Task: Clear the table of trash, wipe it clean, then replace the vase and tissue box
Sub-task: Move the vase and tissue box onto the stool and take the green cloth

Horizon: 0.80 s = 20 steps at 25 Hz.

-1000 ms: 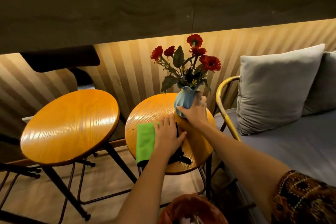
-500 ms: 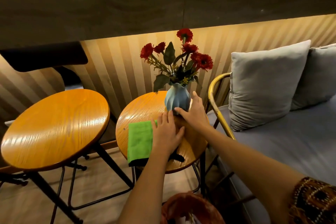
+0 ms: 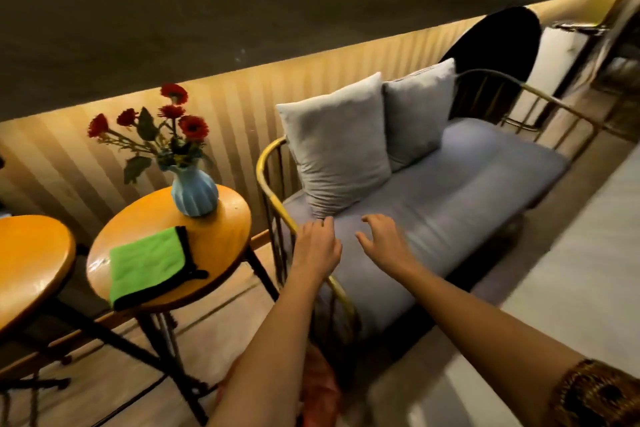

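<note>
Blue ribbed vase (image 3: 194, 194) with red flowers stands upright at the far edge of the round wooden table (image 3: 228, 239), green cloth (image 3: 145, 260) lying flat on the near side. Off to the right over the grey sofa (image 3: 467, 191), left hand (image 3: 317, 246) and right hand (image 3: 384, 239) are both empty, fingers loosely spread
</note>
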Available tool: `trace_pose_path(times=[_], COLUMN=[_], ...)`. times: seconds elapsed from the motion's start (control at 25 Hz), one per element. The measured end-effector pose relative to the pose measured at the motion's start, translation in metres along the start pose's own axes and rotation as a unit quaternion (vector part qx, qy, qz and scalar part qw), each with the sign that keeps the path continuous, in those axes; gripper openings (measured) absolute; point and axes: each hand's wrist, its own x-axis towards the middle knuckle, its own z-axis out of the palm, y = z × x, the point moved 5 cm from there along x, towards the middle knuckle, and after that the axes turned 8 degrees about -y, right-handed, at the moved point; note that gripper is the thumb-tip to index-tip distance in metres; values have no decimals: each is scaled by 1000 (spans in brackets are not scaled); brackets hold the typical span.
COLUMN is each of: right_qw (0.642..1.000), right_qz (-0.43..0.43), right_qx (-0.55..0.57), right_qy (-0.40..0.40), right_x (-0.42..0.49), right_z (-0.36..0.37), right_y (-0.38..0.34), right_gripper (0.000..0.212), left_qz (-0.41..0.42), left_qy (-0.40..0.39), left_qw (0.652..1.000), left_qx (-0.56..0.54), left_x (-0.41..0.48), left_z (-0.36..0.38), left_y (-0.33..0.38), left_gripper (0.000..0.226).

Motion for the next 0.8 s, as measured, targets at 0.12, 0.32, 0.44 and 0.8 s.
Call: trace_pose_path(times=[0.12,0.32,0.44,0.8], right_qw=[998,977,953,846], right_qz=[59,185,268,465], right_qx=[9,-8,-4,7], right_qy=[28,101,138,262], right_x=[-84,-231,-296,-453], right_z=[-66,-176,-221,-303], right_y=[72,212,280,427], right_gripper=[43,42,44,45], left_qz=[64,178,246,429], left_qy=[-15,-96,-137,-217], left_qw=[998,979,960,876], left_qx=[-22,-14,-6,-19], left_x=[-14,-49,-57,-62], left_z=[20,74,102,176], left_y=[113,316,413,645], left_gripper=[37,36,38,47])
